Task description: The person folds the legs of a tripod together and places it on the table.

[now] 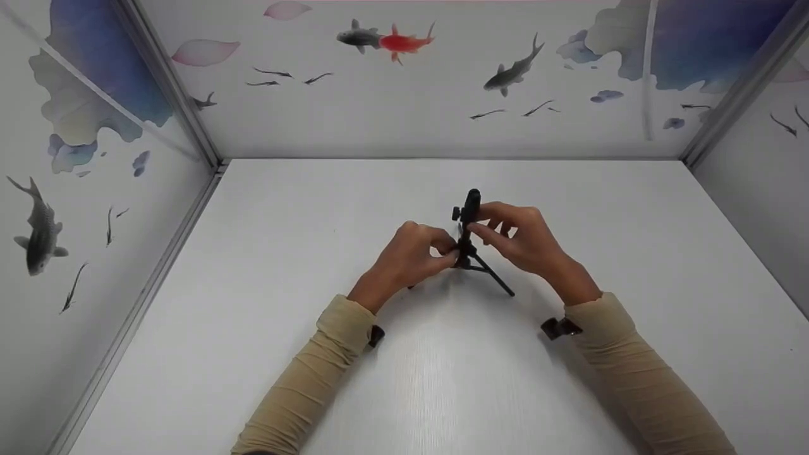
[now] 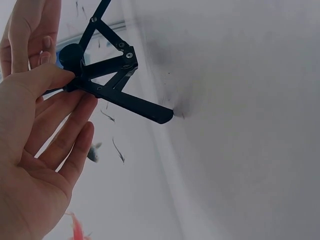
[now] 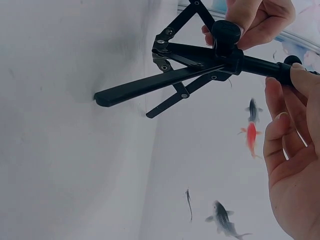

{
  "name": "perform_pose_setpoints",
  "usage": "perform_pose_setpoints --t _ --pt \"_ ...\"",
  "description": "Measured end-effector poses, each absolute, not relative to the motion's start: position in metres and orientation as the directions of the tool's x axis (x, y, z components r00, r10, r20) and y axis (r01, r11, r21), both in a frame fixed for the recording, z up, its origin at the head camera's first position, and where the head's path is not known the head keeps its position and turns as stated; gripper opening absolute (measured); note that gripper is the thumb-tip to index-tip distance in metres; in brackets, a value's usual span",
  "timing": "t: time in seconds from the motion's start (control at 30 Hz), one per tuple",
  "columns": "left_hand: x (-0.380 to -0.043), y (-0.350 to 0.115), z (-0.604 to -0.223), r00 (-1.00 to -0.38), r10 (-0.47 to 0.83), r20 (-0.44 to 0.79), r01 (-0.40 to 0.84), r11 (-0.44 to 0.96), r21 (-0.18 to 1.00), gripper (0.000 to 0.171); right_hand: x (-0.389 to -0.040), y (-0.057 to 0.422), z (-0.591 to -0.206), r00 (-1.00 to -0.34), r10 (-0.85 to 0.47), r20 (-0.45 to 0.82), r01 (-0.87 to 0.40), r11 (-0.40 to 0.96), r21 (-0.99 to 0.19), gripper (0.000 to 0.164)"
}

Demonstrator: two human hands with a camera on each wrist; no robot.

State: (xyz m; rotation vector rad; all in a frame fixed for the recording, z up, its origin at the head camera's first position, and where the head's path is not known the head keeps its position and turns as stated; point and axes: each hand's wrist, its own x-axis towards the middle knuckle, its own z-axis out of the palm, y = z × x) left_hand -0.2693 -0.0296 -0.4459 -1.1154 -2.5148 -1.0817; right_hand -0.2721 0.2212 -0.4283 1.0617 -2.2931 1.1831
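Observation:
A small black tripod (image 1: 466, 243) stands on the white table with its legs spread. Low on its body, my left hand (image 1: 414, 253) pinches it between thumb and fingers; the left wrist view has that thumb beside a round black knob (image 2: 71, 55). Higher up, my right hand (image 1: 521, 237) holds the upper post with thumb and fingertips, close under the tripod's head. In the right wrist view the braced legs (image 3: 150, 86) and the centre post (image 3: 260, 66) show, the right thumb and fingers pinching the post near a small knob (image 3: 292, 61).
The white tabletop (image 1: 284, 202) runs back to a panel wall (image 1: 417, 114) printed with fish and petals. Side panels (image 1: 95, 189) in metal frames close off left and right. A dark device (image 1: 559, 328) sits at the right wrist.

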Motion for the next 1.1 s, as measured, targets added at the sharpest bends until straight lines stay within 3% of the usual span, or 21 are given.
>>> perform_pose_setpoints --t 0.63,1.1 --pt "-0.2675 -0.0294 -0.4423 -0.719 0.547 0.428 0.685 0.454 0.571 0.011 -0.2721 0.2210 -0.4280 -0.671 -0.450 0.589 -0.741 0.376 -0.557 0.025" --pt "-0.2679 -0.0307 -0.4388 -0.694 0.531 0.486 0.713 0.414 0.566 0.011 -0.2730 0.2216 -0.4292 -0.663 -0.459 0.591 -0.748 0.367 -0.553 0.027"
